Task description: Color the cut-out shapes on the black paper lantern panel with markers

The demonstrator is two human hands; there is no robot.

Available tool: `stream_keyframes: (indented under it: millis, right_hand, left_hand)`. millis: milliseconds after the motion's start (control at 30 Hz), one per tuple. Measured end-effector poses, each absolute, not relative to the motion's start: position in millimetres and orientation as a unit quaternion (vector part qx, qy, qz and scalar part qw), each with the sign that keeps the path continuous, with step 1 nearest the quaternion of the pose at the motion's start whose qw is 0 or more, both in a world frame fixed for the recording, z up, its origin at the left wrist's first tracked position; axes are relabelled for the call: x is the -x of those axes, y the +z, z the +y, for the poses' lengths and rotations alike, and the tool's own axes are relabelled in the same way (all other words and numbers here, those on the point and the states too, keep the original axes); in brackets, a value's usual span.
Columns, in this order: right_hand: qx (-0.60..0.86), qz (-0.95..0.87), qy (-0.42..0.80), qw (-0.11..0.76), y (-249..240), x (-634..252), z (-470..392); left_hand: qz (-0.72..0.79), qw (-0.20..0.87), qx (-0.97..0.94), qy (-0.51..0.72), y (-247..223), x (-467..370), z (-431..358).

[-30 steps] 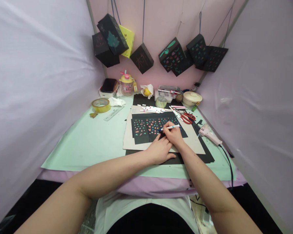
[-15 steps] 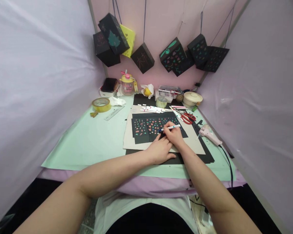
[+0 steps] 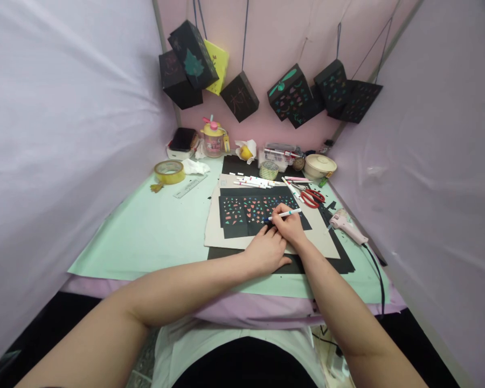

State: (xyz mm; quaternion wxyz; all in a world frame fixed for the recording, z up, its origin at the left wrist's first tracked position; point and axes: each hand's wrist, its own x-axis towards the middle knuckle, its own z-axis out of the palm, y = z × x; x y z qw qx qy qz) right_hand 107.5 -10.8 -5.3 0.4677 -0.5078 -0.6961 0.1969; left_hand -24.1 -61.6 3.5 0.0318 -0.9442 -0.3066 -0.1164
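Note:
Black paper [image 3: 234, 230] covered with small coloured shapes lies on a pale grey board [image 3: 214, 237]. My right hand [image 3: 288, 225] is closed round a white marker [image 3: 290, 213], its dark blue tip at the paper. My left hand [image 3: 267, 250] lies flat with fingers apart, partly under the right hand, pressing on the lower edge of the paper and board. Several white markers [image 3: 253, 182] lie at the board's top edge. Red-handled scissors [image 3: 312, 198] rest to their right.
A glue gun [image 3: 350, 226] with a cord lies at the right. Yellow tape [image 3: 170, 172], a ruler [image 3: 188, 187] and a tissue stand left. A cup [image 3: 213, 143], a lemon [image 3: 246, 152] and a lidded bowl [image 3: 320, 165] line the back. Black boxes [image 3: 240, 97] hang above.
The view has shifted slightly, so the hanging boxes sit a little further right. The marker tip has moved slightly right over the paper; both hands keep nearly the same pose.

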Motion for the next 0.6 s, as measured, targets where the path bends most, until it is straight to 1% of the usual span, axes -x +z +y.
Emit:
stream_keyframes:
  millis: [133, 600]
  right_hand:
    - [0.498, -0.704, 0.200, 0.465, -6.2, -107.2, -10.3]
    - [0.519, -0.700, 0.203, 0.448, -5.6, -106.8, -10.5]
  left_hand:
    - [-0.324, 0.027, 0.939, -0.112, 1.1, 23.9, -63.7]
    - [-0.317, 0.021, 0.941, -0.115, 0.3, 24.1, -62.7]
